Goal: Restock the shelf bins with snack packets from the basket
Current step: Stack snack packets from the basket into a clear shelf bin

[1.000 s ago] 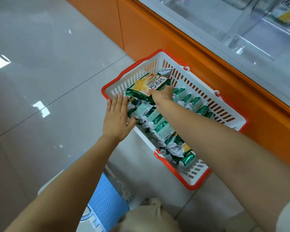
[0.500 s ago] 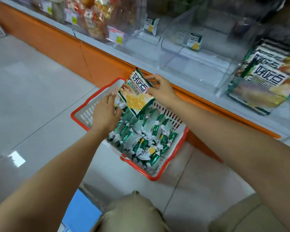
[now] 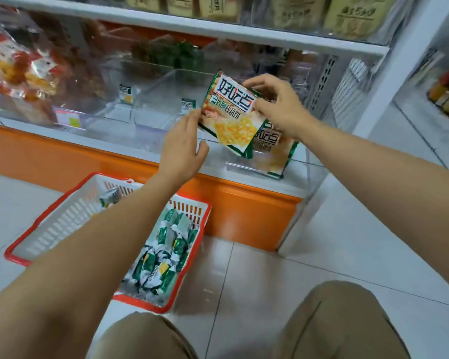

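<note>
My right hand [image 3: 280, 107] pinches the top right edge of a green-and-white snack packet [image 3: 231, 115] with a yellow cracker picture, held tilted in front of the clear shelf bins. My left hand [image 3: 183, 149] is below and left of it, fingers loosely extended, fingertips touching the packet's left edge. Behind the held packet, a clear bin [image 3: 306, 167] holds matching packets [image 3: 272, 149]. On the floor below stands the red-and-white basket [image 3: 49, 229], with several small green-and-white wrapped snacks [image 3: 166, 252] in its right half. My left forearm hides part of the basket.
Clear bins [image 3: 166, 99] to the left of the packet hold only small label cards. Red snack bags [image 3: 18, 71] fill the bins at far left. An orange plinth [image 3: 244, 211] runs under the shelf. Beige bags [image 3: 347, 14] sit on the upper shelf. My knees [image 3: 342, 322] are at the bottom.
The packet has been lifted out of the basket and up to the shelf bins. My view has swung up from the basket to the shelf. My left hand left the basket and rose beside the packet.
</note>
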Demonstrator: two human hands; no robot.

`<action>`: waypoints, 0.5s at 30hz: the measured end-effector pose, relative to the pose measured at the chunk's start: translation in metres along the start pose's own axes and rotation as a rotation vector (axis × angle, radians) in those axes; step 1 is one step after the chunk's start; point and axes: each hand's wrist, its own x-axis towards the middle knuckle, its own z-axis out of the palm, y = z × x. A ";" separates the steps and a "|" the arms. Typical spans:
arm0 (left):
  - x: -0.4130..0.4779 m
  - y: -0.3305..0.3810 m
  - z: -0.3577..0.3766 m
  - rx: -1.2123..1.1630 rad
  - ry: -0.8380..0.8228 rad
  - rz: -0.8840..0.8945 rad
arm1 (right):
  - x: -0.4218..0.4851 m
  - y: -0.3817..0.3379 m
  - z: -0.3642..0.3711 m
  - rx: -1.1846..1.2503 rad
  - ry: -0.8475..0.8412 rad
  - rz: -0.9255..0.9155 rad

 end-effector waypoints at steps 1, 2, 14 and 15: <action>0.006 0.009 0.006 -0.009 -0.017 0.011 | -0.002 0.006 -0.014 -0.015 0.039 -0.001; 0.011 0.018 0.013 -0.012 -0.042 0.020 | -0.005 0.013 -0.027 -0.029 0.082 -0.004; 0.015 0.041 0.059 0.139 -0.312 -0.031 | -0.035 0.066 -0.056 -0.121 0.013 0.102; 0.014 0.041 0.060 0.149 -0.310 -0.029 | -0.035 0.071 -0.052 -0.123 -0.009 0.107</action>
